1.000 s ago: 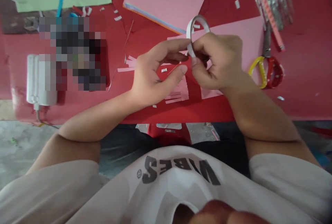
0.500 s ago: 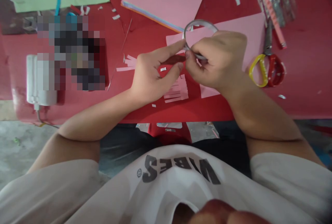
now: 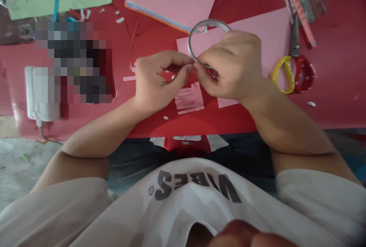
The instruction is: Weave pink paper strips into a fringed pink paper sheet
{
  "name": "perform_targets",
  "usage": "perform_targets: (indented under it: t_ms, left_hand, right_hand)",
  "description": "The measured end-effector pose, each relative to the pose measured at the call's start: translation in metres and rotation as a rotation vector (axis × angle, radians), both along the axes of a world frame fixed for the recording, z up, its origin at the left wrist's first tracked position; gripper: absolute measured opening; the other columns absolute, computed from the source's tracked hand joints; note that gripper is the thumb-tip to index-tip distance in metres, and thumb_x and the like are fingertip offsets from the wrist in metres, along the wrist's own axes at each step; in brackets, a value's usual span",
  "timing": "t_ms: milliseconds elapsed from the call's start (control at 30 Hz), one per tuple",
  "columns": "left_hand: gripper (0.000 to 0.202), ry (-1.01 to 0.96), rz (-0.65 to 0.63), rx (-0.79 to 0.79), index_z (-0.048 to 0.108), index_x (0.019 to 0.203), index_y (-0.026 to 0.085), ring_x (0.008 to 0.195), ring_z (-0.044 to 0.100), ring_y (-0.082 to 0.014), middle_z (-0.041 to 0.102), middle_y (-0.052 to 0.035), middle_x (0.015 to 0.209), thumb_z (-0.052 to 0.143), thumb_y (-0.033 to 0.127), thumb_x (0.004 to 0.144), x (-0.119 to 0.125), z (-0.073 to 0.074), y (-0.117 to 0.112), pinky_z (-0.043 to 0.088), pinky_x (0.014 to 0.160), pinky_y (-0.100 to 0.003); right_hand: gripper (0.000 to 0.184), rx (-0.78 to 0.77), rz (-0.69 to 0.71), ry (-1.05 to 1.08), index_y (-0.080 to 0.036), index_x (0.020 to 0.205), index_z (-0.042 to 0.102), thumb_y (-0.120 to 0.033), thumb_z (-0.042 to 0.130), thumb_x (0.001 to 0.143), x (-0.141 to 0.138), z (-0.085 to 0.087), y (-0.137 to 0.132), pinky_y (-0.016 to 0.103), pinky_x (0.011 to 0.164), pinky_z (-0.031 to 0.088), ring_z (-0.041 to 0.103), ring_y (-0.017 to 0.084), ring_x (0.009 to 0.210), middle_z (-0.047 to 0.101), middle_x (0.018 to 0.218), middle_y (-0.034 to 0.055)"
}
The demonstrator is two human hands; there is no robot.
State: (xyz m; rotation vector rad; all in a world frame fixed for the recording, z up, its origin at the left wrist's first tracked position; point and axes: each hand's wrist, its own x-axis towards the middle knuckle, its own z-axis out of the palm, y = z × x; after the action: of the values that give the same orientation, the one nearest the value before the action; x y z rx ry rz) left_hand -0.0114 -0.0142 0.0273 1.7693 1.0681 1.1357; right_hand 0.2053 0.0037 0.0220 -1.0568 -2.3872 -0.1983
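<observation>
At your fingertips, a paper ring (image 3: pixel 206 21), right hand (image 3: pixel 231 65) pinching its lower end, left hand (image 3: pixel 157 81) curled, fingertips pressed against it

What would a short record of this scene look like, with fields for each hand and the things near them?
Right hand: the right hand pinches the lower end of a pale curled paper-strip ring
Left hand: the left hand has its fingertips at that end, beside the right hand's fingers
Under the hands: a flat pink paper sheet on a red table covering
Nearby: narrow pale pink paper strips; metal scissors with red and yellow handles
</observation>
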Motion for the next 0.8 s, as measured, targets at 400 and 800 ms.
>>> perform_targets:
  t_ms: [400,800]
  left_hand:
    - [0.026,-0.675,-0.093,-0.691,0.061,0.069,0.019,0.038,0.031,-0.0039,0.038,0.0062,0.054,0.057,0.017,0.094,0.010,0.010,0.009,0.036,0.042,-0.021]
    - [0.073,-0.630,-0.212,-0.519,0.079,0.109,0.020,0.049,0.049,-0.0128,0.064,-0.0050,0.067,0.032,0.076,0.101,0.005,0.001,0.011,0.033,0.045,-0.032]
  right_hand:
    - [0.032,0.015,-0.060,0.305,-0.025,0.070,0.056,-0.033,0.046,0.100,-0.008,0.011,-0.011,0.037,0.071,0.052,0.058,0.018,0.063,0.054,0.058,0.0011]
    - [0.008,-0.046,-0.252,0.412,-0.026,0.097,0.064,-0.032,0.062,0.093,0.013,-0.002,0.028,0.043,0.079,0.056,0.069,0.022,0.084,0.073,0.097,0.0051]
